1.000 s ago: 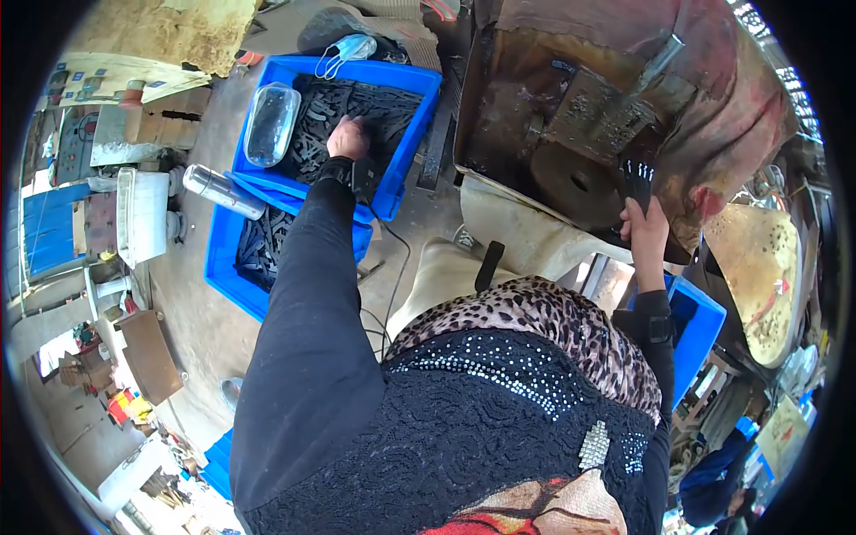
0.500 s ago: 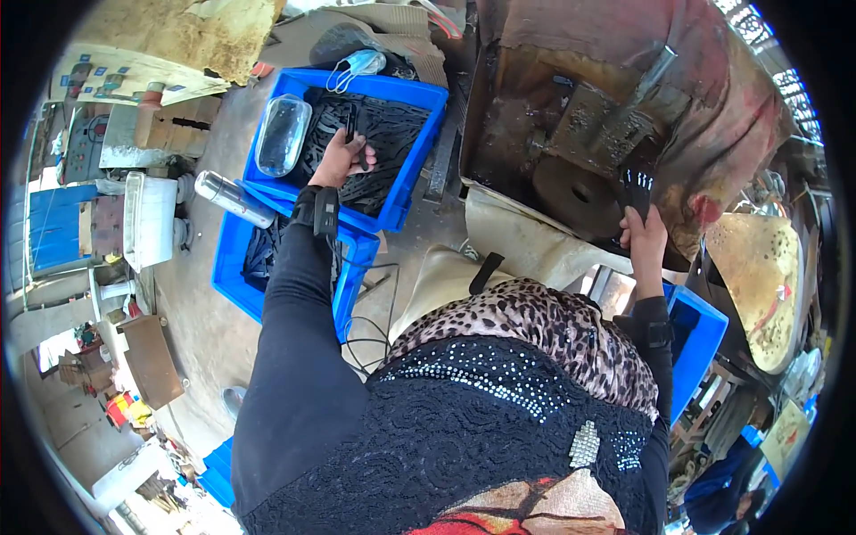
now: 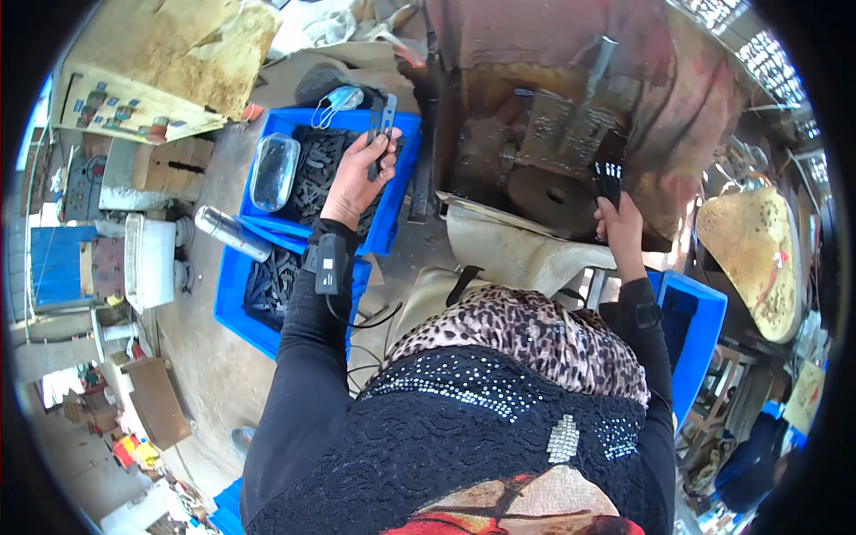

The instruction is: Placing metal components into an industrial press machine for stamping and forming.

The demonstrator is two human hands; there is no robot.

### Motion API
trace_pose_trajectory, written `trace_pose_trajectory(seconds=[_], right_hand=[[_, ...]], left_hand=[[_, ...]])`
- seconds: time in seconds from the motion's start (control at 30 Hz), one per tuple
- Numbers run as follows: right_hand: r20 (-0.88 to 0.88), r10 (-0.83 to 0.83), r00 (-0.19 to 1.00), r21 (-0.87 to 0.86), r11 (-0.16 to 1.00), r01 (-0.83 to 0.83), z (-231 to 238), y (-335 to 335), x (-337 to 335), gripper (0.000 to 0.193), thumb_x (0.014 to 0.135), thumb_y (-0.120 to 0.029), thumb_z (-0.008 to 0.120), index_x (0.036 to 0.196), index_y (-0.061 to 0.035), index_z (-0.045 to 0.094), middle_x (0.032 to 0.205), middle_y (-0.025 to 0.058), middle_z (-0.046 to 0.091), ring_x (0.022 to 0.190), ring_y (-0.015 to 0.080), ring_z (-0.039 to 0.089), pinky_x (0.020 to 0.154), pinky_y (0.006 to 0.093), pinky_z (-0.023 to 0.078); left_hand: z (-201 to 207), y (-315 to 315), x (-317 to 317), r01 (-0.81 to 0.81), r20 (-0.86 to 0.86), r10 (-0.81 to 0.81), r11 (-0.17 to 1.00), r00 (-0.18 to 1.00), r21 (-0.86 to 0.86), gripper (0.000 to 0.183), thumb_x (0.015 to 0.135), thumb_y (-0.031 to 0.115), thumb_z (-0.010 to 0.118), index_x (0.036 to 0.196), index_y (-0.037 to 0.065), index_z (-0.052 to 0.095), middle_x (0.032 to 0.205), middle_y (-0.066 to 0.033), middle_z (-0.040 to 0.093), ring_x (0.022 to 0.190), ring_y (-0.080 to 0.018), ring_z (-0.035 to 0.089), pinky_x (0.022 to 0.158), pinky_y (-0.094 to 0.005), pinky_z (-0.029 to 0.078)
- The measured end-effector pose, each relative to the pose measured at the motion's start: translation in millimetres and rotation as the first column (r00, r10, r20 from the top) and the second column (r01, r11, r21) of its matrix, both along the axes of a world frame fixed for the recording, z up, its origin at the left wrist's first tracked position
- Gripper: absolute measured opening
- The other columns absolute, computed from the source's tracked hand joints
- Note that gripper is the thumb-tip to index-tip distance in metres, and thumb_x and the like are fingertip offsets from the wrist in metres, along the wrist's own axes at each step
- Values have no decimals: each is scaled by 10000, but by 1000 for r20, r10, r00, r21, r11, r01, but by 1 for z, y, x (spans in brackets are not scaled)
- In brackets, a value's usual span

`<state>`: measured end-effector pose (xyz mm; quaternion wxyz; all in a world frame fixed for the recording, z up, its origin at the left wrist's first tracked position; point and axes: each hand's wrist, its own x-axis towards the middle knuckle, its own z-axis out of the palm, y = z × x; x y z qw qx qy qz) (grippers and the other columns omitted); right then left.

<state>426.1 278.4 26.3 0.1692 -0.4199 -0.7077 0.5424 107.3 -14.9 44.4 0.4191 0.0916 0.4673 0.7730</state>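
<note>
Workshop, concrete floor (image 3: 201,357), dusty and cluttered. Far left: a white tub (image 3: 147,259) on the floor, and above it a worn panel box (image 3: 143,107) with coloured buttons. Next right: two blue crates, lower crate (image 3: 236,316) and upper crate (image 3: 392,218), both holding dark metal parts; a steel flask (image 3: 230,234) lies across their shared edge, a clear plastic container (image 3: 273,171) sits in the upper one, and a face mask (image 3: 332,102) hangs on its far rim. Left hand (image 3: 355,183) raised over the upper crate, fingers closed on two flat dark strips (image 3: 382,125), held upright. Centre: rusty press (image 3: 571,152) with a round die, stained cloth below. Right hand (image 3: 620,227) at the press, closed on a dark comb-like part (image 3: 608,178). Right: a third blue bin (image 3: 691,339) and a tan domed cover (image 3: 758,259).
</note>
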Motion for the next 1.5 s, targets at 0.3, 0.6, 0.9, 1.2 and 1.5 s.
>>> trace_pose_trajectory(seconds=[0.3,0.6,0.9,1.2,1.5], right_hand=[[-268,-59,962,-237,971,-7,-15,17,1,128,949,-168,590,894,-68,533,697,-2,571,513,61,494,457,221,408],[-343,-38,939,-277,959,-63,-4,15,10,125,951,-171,591,891,-92,514,715,-18,557,510,36,444,455,204,367],[-307,-51,951,-421,903,-87,19,15,10,128,962,-191,577,895,-113,501,705,-45,490,498,20,362,444,191,284],[-501,57,863,-174,971,-164,89,34,-24,125,979,-188,547,917,-80,540,757,-22,554,558,41,442,481,202,354],[-483,50,874,-178,972,-154,95,27,-35,118,957,-145,579,1008,-44,612,880,44,691,631,48,544,558,208,436]], left_hand=[[23,62,39,279,-159,-281,960,946,-38,420,989,135,510,1391,55,417,921,-68,610,568,-50,394,471,-164,303],[33,101,62,325,-113,-326,945,939,-28,529,993,148,494,1483,143,295,791,-16,541,502,-22,322,431,-158,248],[-11,108,66,12,-770,-311,930,557,-367,554,962,95,512,1481,143,322,789,-45,557,602,-136,512,571,-245,443],[-35,103,64,31,-944,-199,980,262,-198,302,892,-9,561,1151,98,676,824,-129,600,794,-257,617,710,-333,490],[-40,106,69,-38,-933,-294,951,207,-308,222,843,-20,587,1002,76,708,801,-166,585,757,-331,602,681,-388,483]])
